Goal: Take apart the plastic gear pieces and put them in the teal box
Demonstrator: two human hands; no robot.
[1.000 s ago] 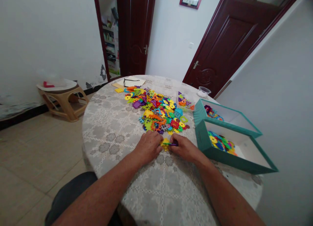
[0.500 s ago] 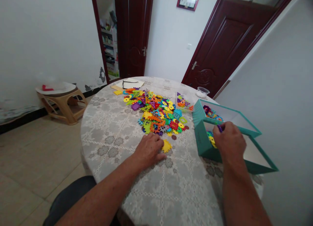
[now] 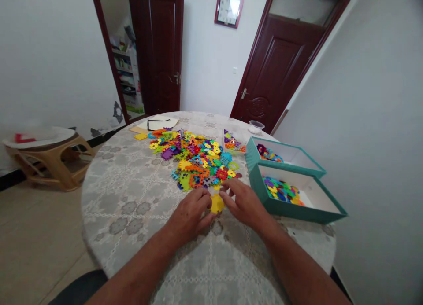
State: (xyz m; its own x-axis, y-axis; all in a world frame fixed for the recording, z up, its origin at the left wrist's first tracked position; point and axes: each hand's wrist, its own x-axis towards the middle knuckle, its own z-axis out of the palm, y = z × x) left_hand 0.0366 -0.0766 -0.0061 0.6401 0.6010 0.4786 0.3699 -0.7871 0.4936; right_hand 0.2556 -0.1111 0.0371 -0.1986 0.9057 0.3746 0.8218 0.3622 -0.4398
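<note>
A yellow toothed plastic building piece (image 3: 217,203) lies on the tablecloth between my hands. My left hand (image 3: 191,209) has its fingers curled on the piece's left edge, with the thumb just below. My right hand (image 3: 243,201) is at the right side, thumb close to the piece and index finger apart from it; I see nothing in it. Just beyond my hands spreads a pile of colourful interlocking gear and square pieces (image 3: 201,157). To the right, a green box (image 3: 291,208) holds more round and gear-shaped pieces (image 3: 280,191).
Behind the near box stands a second green box (image 3: 294,146) with pieces inside. A clear triangular tray of pieces (image 3: 233,142) and a clear plastic bowl (image 3: 256,126) are farther back. Glasses (image 3: 158,121) rest on paper at the far left. A stool (image 3: 53,155) stands left of the table.
My right hand has left the near green box, where it held a small purple piece, and come left to the yellow piece. My left hand stays at that piece. The view has turned right.
</note>
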